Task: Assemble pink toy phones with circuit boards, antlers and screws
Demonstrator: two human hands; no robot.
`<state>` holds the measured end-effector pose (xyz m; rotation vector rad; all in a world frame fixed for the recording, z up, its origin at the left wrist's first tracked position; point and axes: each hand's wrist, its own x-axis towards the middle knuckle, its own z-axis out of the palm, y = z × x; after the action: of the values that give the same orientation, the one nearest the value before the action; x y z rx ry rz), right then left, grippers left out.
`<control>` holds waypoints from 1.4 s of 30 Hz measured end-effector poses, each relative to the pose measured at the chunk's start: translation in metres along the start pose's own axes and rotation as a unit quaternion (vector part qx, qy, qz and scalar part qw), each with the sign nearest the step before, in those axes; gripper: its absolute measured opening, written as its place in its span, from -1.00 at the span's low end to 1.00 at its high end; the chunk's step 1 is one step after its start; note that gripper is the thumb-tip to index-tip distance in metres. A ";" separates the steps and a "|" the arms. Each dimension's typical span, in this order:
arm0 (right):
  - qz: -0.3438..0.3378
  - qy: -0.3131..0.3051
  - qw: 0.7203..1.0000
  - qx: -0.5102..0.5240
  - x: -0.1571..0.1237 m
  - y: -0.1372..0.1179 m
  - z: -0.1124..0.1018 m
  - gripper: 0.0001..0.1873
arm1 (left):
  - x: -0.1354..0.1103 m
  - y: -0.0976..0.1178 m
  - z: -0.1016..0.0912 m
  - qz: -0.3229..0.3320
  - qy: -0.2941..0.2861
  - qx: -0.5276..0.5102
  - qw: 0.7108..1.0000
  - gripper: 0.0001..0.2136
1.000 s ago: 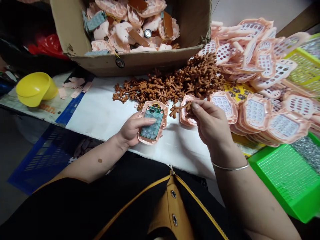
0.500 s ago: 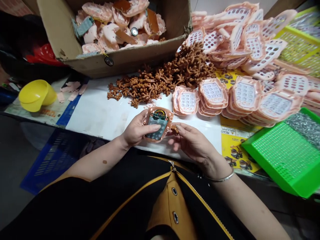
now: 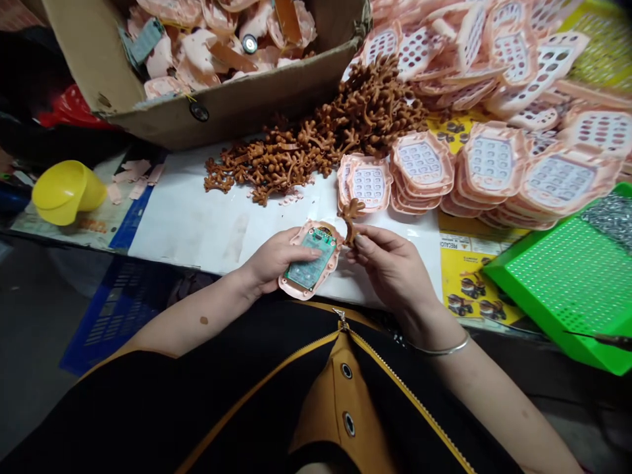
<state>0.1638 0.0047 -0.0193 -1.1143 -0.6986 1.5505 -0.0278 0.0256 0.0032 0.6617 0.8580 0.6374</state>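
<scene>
1. Head view: the pink shell [image 3: 296,291] is held on the wearer's side of the brown heap [image 3: 340,128], tilted, hollow face upward, with a green circuit board [image 3: 309,268] inside.
2. The left hand [image 3: 269,260] grips the shell, thumb lying across the board, the other fingers around the edge and underneath, mostly hidden.
3. The right hand [image 3: 388,260] pinches a forked brown piece [image 3: 351,214] between thumb and forefinger, also nearer the wearer than the heap and just beside the shell; whether they touch, I cannot tell.
4. The shell looks like thin moulded plastic, so probably light, stiff and a little slick. Its rim seems the safest hold, the board being likely the more fragile part.
5. The brown piece, all rounded knobs and branches, should weigh very little; rigid or rubbery is hard to judge. Its lower end suits a fingertip pinch.
6. Right of the heap stand stacked pink panels [image 3: 419,161] with pale, squared keypads; behind its left part sits a creased cardboard box [image 3: 247,99].
</scene>
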 end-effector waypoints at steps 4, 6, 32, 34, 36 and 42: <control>-0.033 0.004 0.999 -0.036 0.001 0.002 -0.002 -0.65 | 0.000 -0.004 0.001 -0.019 -0.009 0.026 0.999 -0.61; -0.032 -0.003 0.998 -0.049 0.002 0.001 -0.004 -0.68 | 0.000 -0.003 0.001 -0.021 -0.009 0.034 0.999 -0.62; 0.022 -0.073 0.995 -0.069 0.014 -0.017 -0.010 -0.60 | 0.006 -0.003 -0.002 -0.092 -0.081 0.077 0.990 -0.67; 0.012 -0.072 0.995 -0.071 0.016 -0.015 -0.009 -0.64 | 0.006 -0.002 -0.001 -0.094 -0.081 0.069 0.990 -0.69; 0.020 -0.081 0.995 -0.061 0.018 -0.011 -0.009 -0.65 | 0.007 -0.002 -0.001 -0.100 -0.082 0.066 0.989 -0.71; 0.025 -0.103 0.992 -0.063 0.020 -0.008 -0.011 -0.67 | 0.009 0.000 -0.001 -0.109 -0.062 0.082 0.989 -0.70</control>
<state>0.1771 0.0250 -0.0231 -1.0801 -0.9246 1.7002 -0.0240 0.0323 -0.0010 0.7357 0.8589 0.3287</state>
